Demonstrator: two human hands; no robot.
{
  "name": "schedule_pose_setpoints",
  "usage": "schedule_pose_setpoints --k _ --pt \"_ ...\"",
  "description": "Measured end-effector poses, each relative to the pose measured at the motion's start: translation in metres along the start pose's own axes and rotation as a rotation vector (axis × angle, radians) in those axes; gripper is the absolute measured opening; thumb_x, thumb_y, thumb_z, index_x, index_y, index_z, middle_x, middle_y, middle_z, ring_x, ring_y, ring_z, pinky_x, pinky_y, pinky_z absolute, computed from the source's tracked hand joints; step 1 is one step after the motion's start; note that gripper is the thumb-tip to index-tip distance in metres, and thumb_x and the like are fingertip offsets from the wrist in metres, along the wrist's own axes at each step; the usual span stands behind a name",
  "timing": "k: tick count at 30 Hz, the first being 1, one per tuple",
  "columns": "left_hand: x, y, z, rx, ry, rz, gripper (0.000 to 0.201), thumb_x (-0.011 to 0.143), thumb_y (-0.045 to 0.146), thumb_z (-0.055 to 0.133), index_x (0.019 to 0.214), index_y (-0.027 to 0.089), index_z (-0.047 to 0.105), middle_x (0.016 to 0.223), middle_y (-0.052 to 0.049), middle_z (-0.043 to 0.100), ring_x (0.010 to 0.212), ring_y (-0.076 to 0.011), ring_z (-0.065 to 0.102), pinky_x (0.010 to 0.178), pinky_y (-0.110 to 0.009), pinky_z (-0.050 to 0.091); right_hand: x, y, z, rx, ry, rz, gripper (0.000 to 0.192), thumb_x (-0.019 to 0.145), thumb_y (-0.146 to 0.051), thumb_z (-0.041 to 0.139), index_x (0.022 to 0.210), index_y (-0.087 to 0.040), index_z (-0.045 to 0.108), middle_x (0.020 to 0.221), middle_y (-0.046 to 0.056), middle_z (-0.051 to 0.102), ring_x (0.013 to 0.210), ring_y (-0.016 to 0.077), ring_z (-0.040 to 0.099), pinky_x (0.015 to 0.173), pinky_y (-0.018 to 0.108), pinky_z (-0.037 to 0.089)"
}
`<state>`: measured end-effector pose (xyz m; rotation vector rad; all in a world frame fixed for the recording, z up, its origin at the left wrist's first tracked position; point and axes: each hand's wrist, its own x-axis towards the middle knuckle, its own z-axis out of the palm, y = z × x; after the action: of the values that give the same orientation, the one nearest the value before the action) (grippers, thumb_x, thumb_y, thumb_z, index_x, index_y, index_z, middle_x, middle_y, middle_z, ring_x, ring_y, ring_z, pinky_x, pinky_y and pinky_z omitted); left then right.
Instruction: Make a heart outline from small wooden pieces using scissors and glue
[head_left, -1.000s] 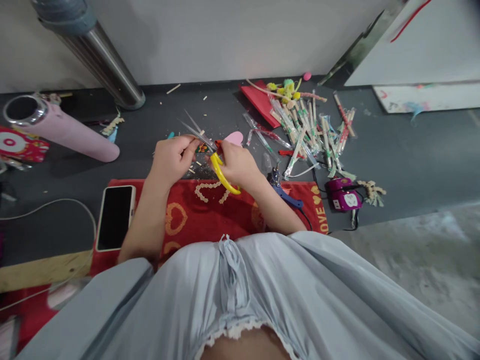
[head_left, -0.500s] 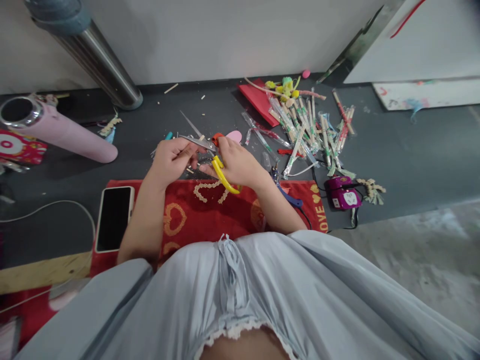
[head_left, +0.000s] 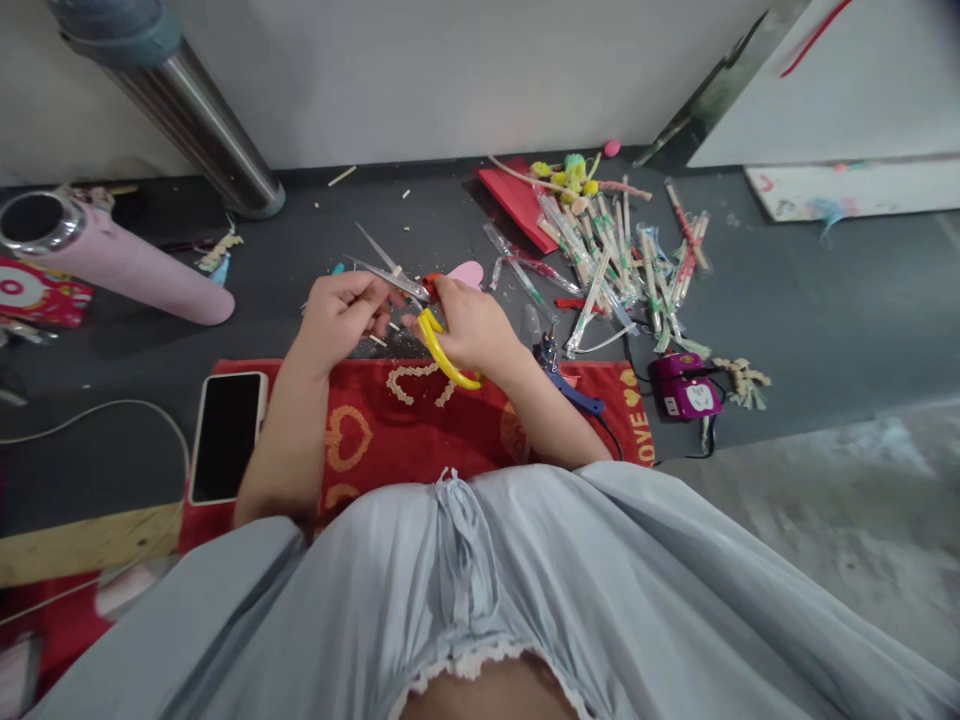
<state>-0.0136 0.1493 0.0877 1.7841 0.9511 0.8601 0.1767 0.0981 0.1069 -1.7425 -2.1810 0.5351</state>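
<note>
My right hand grips yellow-handled scissors, whose steel blades stand open and point up-left toward my left hand. My left hand pinches a small thin stick between its fingertips, right at the blades; the piece is too small to see clearly. Both hands hover over the far edge of a red cloth with heart prints. Small pale stick pieces form a curved shape on the cloth just below my hands. A pink foam heart lies just beyond my right hand.
A phone lies on the cloth's left end. A heap of wrapped sticks and a red sheet lie at right, a purple glue gun nearer. A pink tube and a metal pipe stand left.
The scissor blades have opened wider and swung slightly left. My hands have stayed nearly in place.
</note>
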Motion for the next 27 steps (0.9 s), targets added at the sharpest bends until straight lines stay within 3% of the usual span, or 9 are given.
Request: schedule_pose_setpoints --k 5,10,15,20,27 --pt "0.001 0.001 0.001 0.064 0.021 0.015 0.045 0.094 0.06 0.051 0.078 0.021 0.067 0.047 0.003 0.049 0.04 -0.0086 0.041 0.043 -0.024 0.035 -0.001 -0.004 -0.004 -0.056 -0.05 0.07 0.065 0.097 -0.067 0.036 0.121 -0.011 0.056 0.112 0.017 0.07 0.099 0.028 0.066 0.077 0.033 0.044" --pt "0.003 0.005 0.005 0.33 0.096 0.11 0.049 0.098 0.055 0.043 0.069 0.021 0.063 0.054 0.0 0.056 0.056 -0.0133 0.054 0.061 -0.027 0.046 0.001 -0.003 -0.003 -0.086 -0.059 0.111 0.061 0.097 -0.065 0.037 0.115 -0.011 0.058 0.11 0.017 0.071 0.098 0.0283 0.067 0.074 0.032 0.043" --pt "0.005 -0.008 0.011 0.564 0.223 0.252 0.039 0.097 0.051 0.043 0.081 0.023 0.065 0.07 -0.004 0.066 0.072 -0.0189 0.063 0.071 -0.03 0.048 0.004 0.001 0.001 -0.052 -0.031 0.077 0.064 0.098 -0.066 0.034 0.117 -0.01 0.057 0.111 0.018 0.071 0.098 0.0289 0.067 0.075 0.033 0.044" --pt "0.004 -0.019 0.008 0.63 0.258 0.297 0.038 0.099 0.05 0.041 0.082 0.024 0.063 0.076 -0.006 0.07 0.077 -0.0196 0.066 0.073 -0.03 0.049 0.003 0.006 0.003 -0.03 0.004 -0.001 0.072 0.096 -0.072 0.027 0.12 -0.01 0.055 0.11 0.019 0.07 0.097 0.0283 0.067 0.076 0.034 0.045" --pt "0.003 -0.018 0.006 0.664 0.231 0.291 0.04 0.098 0.049 0.039 0.078 0.023 0.061 0.076 -0.007 0.069 0.08 -0.0212 0.068 0.075 -0.032 0.05 0.003 0.009 0.004 -0.026 0.004 -0.045 0.076 0.095 -0.075 0.025 0.118 -0.009 0.056 0.11 0.019 0.07 0.096 0.0278 0.066 0.078 0.035 0.045"
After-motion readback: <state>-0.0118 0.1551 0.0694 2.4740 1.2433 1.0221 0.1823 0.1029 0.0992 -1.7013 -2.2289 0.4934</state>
